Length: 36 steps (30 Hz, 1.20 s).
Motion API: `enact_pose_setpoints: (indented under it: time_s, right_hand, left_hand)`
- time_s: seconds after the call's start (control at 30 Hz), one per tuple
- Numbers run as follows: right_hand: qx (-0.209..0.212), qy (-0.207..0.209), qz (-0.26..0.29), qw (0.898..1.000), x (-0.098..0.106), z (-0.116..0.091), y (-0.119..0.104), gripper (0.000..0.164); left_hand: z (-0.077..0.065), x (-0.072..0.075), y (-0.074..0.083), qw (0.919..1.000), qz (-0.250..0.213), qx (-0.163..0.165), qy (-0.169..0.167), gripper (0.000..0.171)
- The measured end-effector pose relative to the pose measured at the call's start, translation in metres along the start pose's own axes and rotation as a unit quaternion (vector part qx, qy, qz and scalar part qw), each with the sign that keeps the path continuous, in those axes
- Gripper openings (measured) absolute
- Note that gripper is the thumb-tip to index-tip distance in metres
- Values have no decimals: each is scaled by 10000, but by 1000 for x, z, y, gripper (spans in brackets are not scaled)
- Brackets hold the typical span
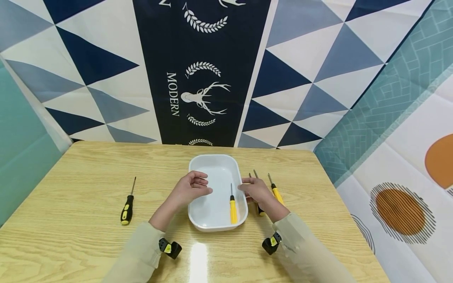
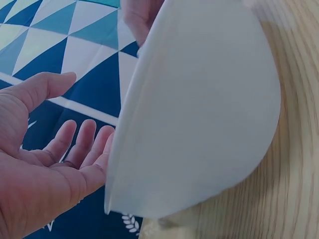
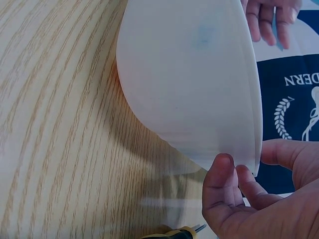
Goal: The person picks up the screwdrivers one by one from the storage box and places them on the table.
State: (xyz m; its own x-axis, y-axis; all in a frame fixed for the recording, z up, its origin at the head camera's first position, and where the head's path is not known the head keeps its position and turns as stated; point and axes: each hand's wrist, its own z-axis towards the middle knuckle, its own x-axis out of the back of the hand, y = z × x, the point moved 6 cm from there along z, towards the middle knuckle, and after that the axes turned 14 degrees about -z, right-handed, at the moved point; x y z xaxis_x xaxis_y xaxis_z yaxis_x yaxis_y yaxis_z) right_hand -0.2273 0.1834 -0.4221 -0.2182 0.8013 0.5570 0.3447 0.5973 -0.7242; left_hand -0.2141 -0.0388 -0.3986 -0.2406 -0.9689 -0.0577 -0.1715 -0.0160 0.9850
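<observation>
A white plastic tray (image 1: 210, 210) lies on the table, holding one screwdriver with a yellow handle (image 1: 233, 210). My right hand (image 1: 256, 191) pinches the tray's right rim, thumb on the inner side and fingers outside, as the right wrist view shows. Over the left rim is my left hand (image 1: 191, 188), its fingers loosely bent and the thumb apart from them. In the left wrist view its fingertips are close to the tray's rim (image 2: 124, 129); whether they touch it I cannot tell.
To the left lies a black-and-yellow screwdriver (image 1: 127, 208). Right of the tray, partly behind my right hand and forearm, are a yellow-handled screwdriver (image 1: 277, 192) and a dark-handled one (image 1: 261, 212). A patterned cloth (image 1: 201, 78) hangs behind the wooden table (image 1: 70, 236).
</observation>
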Motion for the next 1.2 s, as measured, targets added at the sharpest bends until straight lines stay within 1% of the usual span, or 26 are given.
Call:
enact_pose_setpoints:
  time_s: [0.17, 0.37, 0.43, 0.67, 0.8, 0.93, 1.2]
  right_hand:
    - [-23, 23, -57, 10000, 0, 0, 0, 41]
    - [-30, 24, -37, 10000, 0, -1, -1, 41]
    - [-21, 18, -27, 10000, 0, -1, -1, 41]
    - [16, -6, 6, 10000, 0, -1, -2, 40]
    - [22, -11, -6, 10000, 1, -2, -2, 41]
    - [26, -17, -24, 10000, 1, -3, -2, 41]
    - [45, -67, -28, 10000, 1, -4, -3, 41]
  left_hand:
    - [2, -11, -1, 10000, 15, -26, -59, 47]
    - [3, -20, -2, 9999, 104, 63, -37, 46]
    - [4, -23, -3, 9998, 150, 133, -4, 46]
    - [4, -33, -5, 9975, 438, 561, 58, 45]
    - [5, -39, -8, 9966, 440, 702, 17, 46]
    - [8, -46, -13, 9962, 409, 764, -75, 47]
    - [9, -60, -21, 9934, 432, 1045, -219, 50]
